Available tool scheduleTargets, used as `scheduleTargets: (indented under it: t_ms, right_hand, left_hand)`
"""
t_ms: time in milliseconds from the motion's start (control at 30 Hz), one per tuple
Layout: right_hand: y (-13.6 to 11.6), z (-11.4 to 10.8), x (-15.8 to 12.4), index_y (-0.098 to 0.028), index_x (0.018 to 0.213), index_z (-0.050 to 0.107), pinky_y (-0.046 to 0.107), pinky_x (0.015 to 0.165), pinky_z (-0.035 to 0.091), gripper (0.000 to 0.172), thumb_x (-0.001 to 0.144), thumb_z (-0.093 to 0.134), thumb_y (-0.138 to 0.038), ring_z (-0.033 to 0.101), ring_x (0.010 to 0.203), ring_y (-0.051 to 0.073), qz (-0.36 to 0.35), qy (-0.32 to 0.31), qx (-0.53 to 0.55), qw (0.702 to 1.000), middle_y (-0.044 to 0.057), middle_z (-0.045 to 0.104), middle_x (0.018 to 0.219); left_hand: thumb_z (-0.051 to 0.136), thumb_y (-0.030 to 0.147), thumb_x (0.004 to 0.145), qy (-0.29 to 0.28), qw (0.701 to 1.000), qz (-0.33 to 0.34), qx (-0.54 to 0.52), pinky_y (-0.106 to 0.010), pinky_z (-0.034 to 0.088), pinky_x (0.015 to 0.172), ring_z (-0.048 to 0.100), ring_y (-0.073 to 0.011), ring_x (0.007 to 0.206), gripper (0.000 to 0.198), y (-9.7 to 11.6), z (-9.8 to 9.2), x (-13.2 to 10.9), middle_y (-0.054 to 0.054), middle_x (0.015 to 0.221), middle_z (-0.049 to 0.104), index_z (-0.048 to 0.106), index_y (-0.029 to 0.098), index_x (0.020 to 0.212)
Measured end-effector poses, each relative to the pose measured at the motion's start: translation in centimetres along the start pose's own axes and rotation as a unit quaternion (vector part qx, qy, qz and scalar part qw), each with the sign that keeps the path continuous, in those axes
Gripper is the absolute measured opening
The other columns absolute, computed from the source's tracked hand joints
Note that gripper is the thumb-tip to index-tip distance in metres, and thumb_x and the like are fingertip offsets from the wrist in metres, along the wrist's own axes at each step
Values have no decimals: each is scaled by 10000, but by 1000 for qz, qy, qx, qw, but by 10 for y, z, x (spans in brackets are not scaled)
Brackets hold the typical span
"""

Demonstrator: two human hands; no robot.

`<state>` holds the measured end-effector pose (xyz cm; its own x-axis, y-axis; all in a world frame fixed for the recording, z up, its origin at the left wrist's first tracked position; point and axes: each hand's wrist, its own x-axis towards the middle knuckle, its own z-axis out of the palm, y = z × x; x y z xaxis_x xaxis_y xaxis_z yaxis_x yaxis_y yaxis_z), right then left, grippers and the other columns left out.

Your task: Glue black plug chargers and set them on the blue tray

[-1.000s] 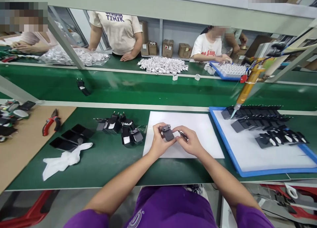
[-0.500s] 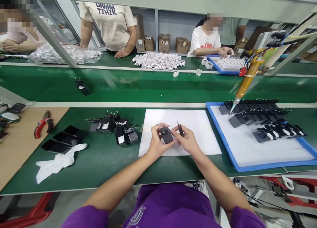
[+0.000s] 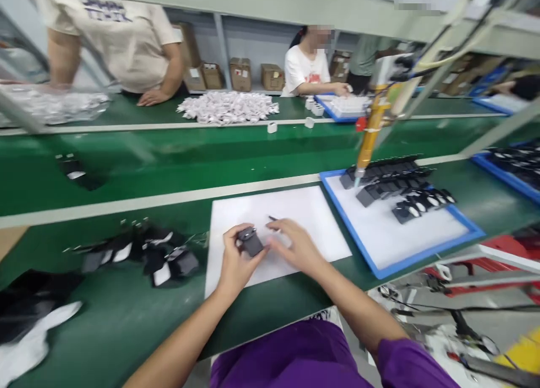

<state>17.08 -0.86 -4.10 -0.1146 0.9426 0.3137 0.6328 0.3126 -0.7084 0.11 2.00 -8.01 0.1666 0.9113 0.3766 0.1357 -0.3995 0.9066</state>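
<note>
My left hand (image 3: 233,260) is closed round a small dark grey plug adapter (image 3: 250,243), held just above a white sheet (image 3: 312,208) on the green bench. My right hand (image 3: 295,244) is just right of the adapter, its fingers pinched on a thin dark pair of tweezers (image 3: 273,218) whose tip sticks out to the upper left. The hand is smeared by motion. Both hands sit over the near half of the sheet.
A pile of black adapters (image 3: 156,253) lies left of the sheet. A blue-rimmed tray (image 3: 422,253) with black adapters stands to the right, under a hanging yellow dispenser (image 3: 369,135). Beyond the green conveyor (image 3: 211,152), other people stand by a heap of white parts (image 3: 228,107).
The view has swung to the right, so everything has shifted left and blurred. My right hand has drawn slightly away from the adapter and its tweezers have tipped from upright to pointing left.
</note>
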Motion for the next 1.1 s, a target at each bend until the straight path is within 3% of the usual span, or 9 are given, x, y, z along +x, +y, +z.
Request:
scheduleTargets:
  t_ms: [133,267,367,467,533,633,700,900,1100]
  right_hand:
    - [-25,15,-7,-188,1410,369,374,846,535,748,789,654,-493,660,1012,256,57,-49,5,997,113,669,1164]
    - [-26,6,-23,-210,1459,274,330,775,539,763,792,622,-335,685,858,213,114,-35,33,992,59,713,1054]
    - [-8,-28,-45,-270,1402,359,276,715,539,676,781,623,-307,672,763,158,150,2,77,986,15,720,1059]
    - [28,-76,-64,-228,1301,467,278,635,542,546,792,607,-368,637,615,131,211,107,21,971,60,716,1075]
    - [58,-108,-67,-173,1210,523,299,673,553,481,793,590,-405,659,634,144,256,192,-64,945,112,707,1100]
    - [99,-142,-58,-139,1187,542,334,756,539,453,785,582,-344,691,722,187,305,210,-164,914,121,725,1019]
    - [118,-153,-47,-131,1163,569,348,772,521,426,767,592,-290,690,746,214,316,202,-193,907,102,737,901]
    - [138,-152,-26,-118,1186,573,314,784,484,398,815,575,-261,689,839,237,325,165,-254,896,100,728,842]
    - [143,-146,-22,-108,1216,542,311,758,480,437,820,608,-284,685,900,263,337,138,-295,883,151,718,1004]
  left_hand:
    - [836,316,620,15,1000,-5,1,-393,586,815,619,-224,1012,699,-9,5,-2,-96,1154,511,384,228,1146]
    - [773,259,694,-70,997,18,-23,-419,581,859,539,-269,1203,679,-2,10,-11,-131,1264,474,325,260,1204]
    - [683,208,785,-125,991,44,-34,-480,527,973,428,-258,1333,644,7,9,-13,-122,1352,413,278,303,1276]
    - [650,204,819,-126,991,46,-14,-523,475,1033,411,-241,1340,663,12,8,-10,-102,1340,410,247,325,1331]
    - [637,224,833,-124,991,39,4,-534,482,1024,421,-244,1325,673,12,8,-8,-97,1325,419,230,332,1358]
    - [618,255,852,-133,990,35,24,-541,496,1008,441,-250,1303,681,8,9,-8,-96,1323,422,205,341,1385]
    - [603,274,865,-137,989,34,36,-538,502,1002,453,-249,1288,678,5,9,-8,-97,1322,426,192,342,1399]
    - [572,319,884,-139,988,30,61,-521,509,1003,491,-248,1252,660,-2,7,-7,-93,1312,446,188,331,1420]
    - [554,408,880,-117,991,-7,61,-557,493,1009,527,-282,1225,628,-1,9,-9,-90,1317,477,236,325,1415]
